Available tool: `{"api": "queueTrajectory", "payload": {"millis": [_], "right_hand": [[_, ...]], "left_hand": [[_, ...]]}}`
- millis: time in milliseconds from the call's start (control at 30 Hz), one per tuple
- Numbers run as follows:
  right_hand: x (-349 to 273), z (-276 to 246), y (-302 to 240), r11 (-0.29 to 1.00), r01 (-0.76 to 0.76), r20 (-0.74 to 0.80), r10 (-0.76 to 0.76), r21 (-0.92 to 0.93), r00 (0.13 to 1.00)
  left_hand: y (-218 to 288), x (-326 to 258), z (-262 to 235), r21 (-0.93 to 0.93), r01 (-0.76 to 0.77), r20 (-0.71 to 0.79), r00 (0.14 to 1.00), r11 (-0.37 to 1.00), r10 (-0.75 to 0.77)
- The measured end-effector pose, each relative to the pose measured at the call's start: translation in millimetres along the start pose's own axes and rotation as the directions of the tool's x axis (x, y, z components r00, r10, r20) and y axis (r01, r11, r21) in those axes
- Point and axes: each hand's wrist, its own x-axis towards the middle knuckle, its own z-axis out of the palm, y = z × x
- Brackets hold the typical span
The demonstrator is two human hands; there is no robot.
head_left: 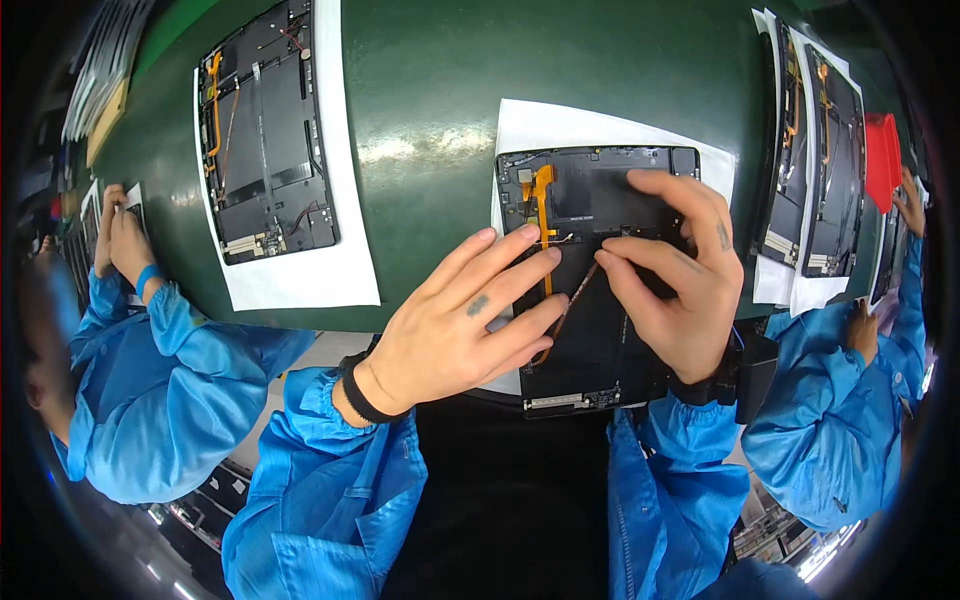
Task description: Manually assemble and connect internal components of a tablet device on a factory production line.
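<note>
Before me lies an opened black tablet housing [650,190] on a white sheet [560,125], its lower end at the table's near edge. An orange flex cable [543,205] runs down its left side. My left hand [465,310] rests over that side, palm down with fingers stretched out, covering part of the flex cable. From the right, my right hand [680,280] pinches the upper end of a thin reddish-brown cable [577,303] between thumb and index finger; its other fingers are raised. The cable slants down and left past my left fingertips. Its pinched tip is mostly hidden.
Another opened tablet housing [265,140] lies on white paper to the left on the green table [420,60]. More housings [835,150] stand at the right beside a red object [881,160]. People in blue work on both sides; one person's hands [125,240] are at far left.
</note>
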Motion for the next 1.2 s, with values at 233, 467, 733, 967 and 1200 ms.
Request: {"api": "queueTrajectory", "payload": {"millis": [233,467,733,967,1200], "right_hand": [[6,6,7,1.000,0.003,-0.007,-0.003,0.017,1.000],[10,6,6,1.000,-0.002,0.021,0.002,0.007,1.000],[11,5,6,1.000,-0.008,0.034,0.008,0.006,0.999],[9,6,6,1.000,-0.004,0.025,0.003,0.008,1.000],[8,6,6,1.000,-0.008,0.025,0.008,-0.007,1.000]], "left_hand": [[-3,-1,1,-0.009,-0.025,0.028,0.999,1.000,0.025],[-4,0,1,-0.021,-0.019,0.030,0.999,1.000,0.020],[-4,1,0,-0.022,-0.032,0.017,0.999,0.999,0.032],[-3,1,-1,-0.005,-0.037,0.019,0.999,0.999,0.037],[-1,0,0,-0.006,-0.009,0.029,1.000,1.000,0.009]]}}
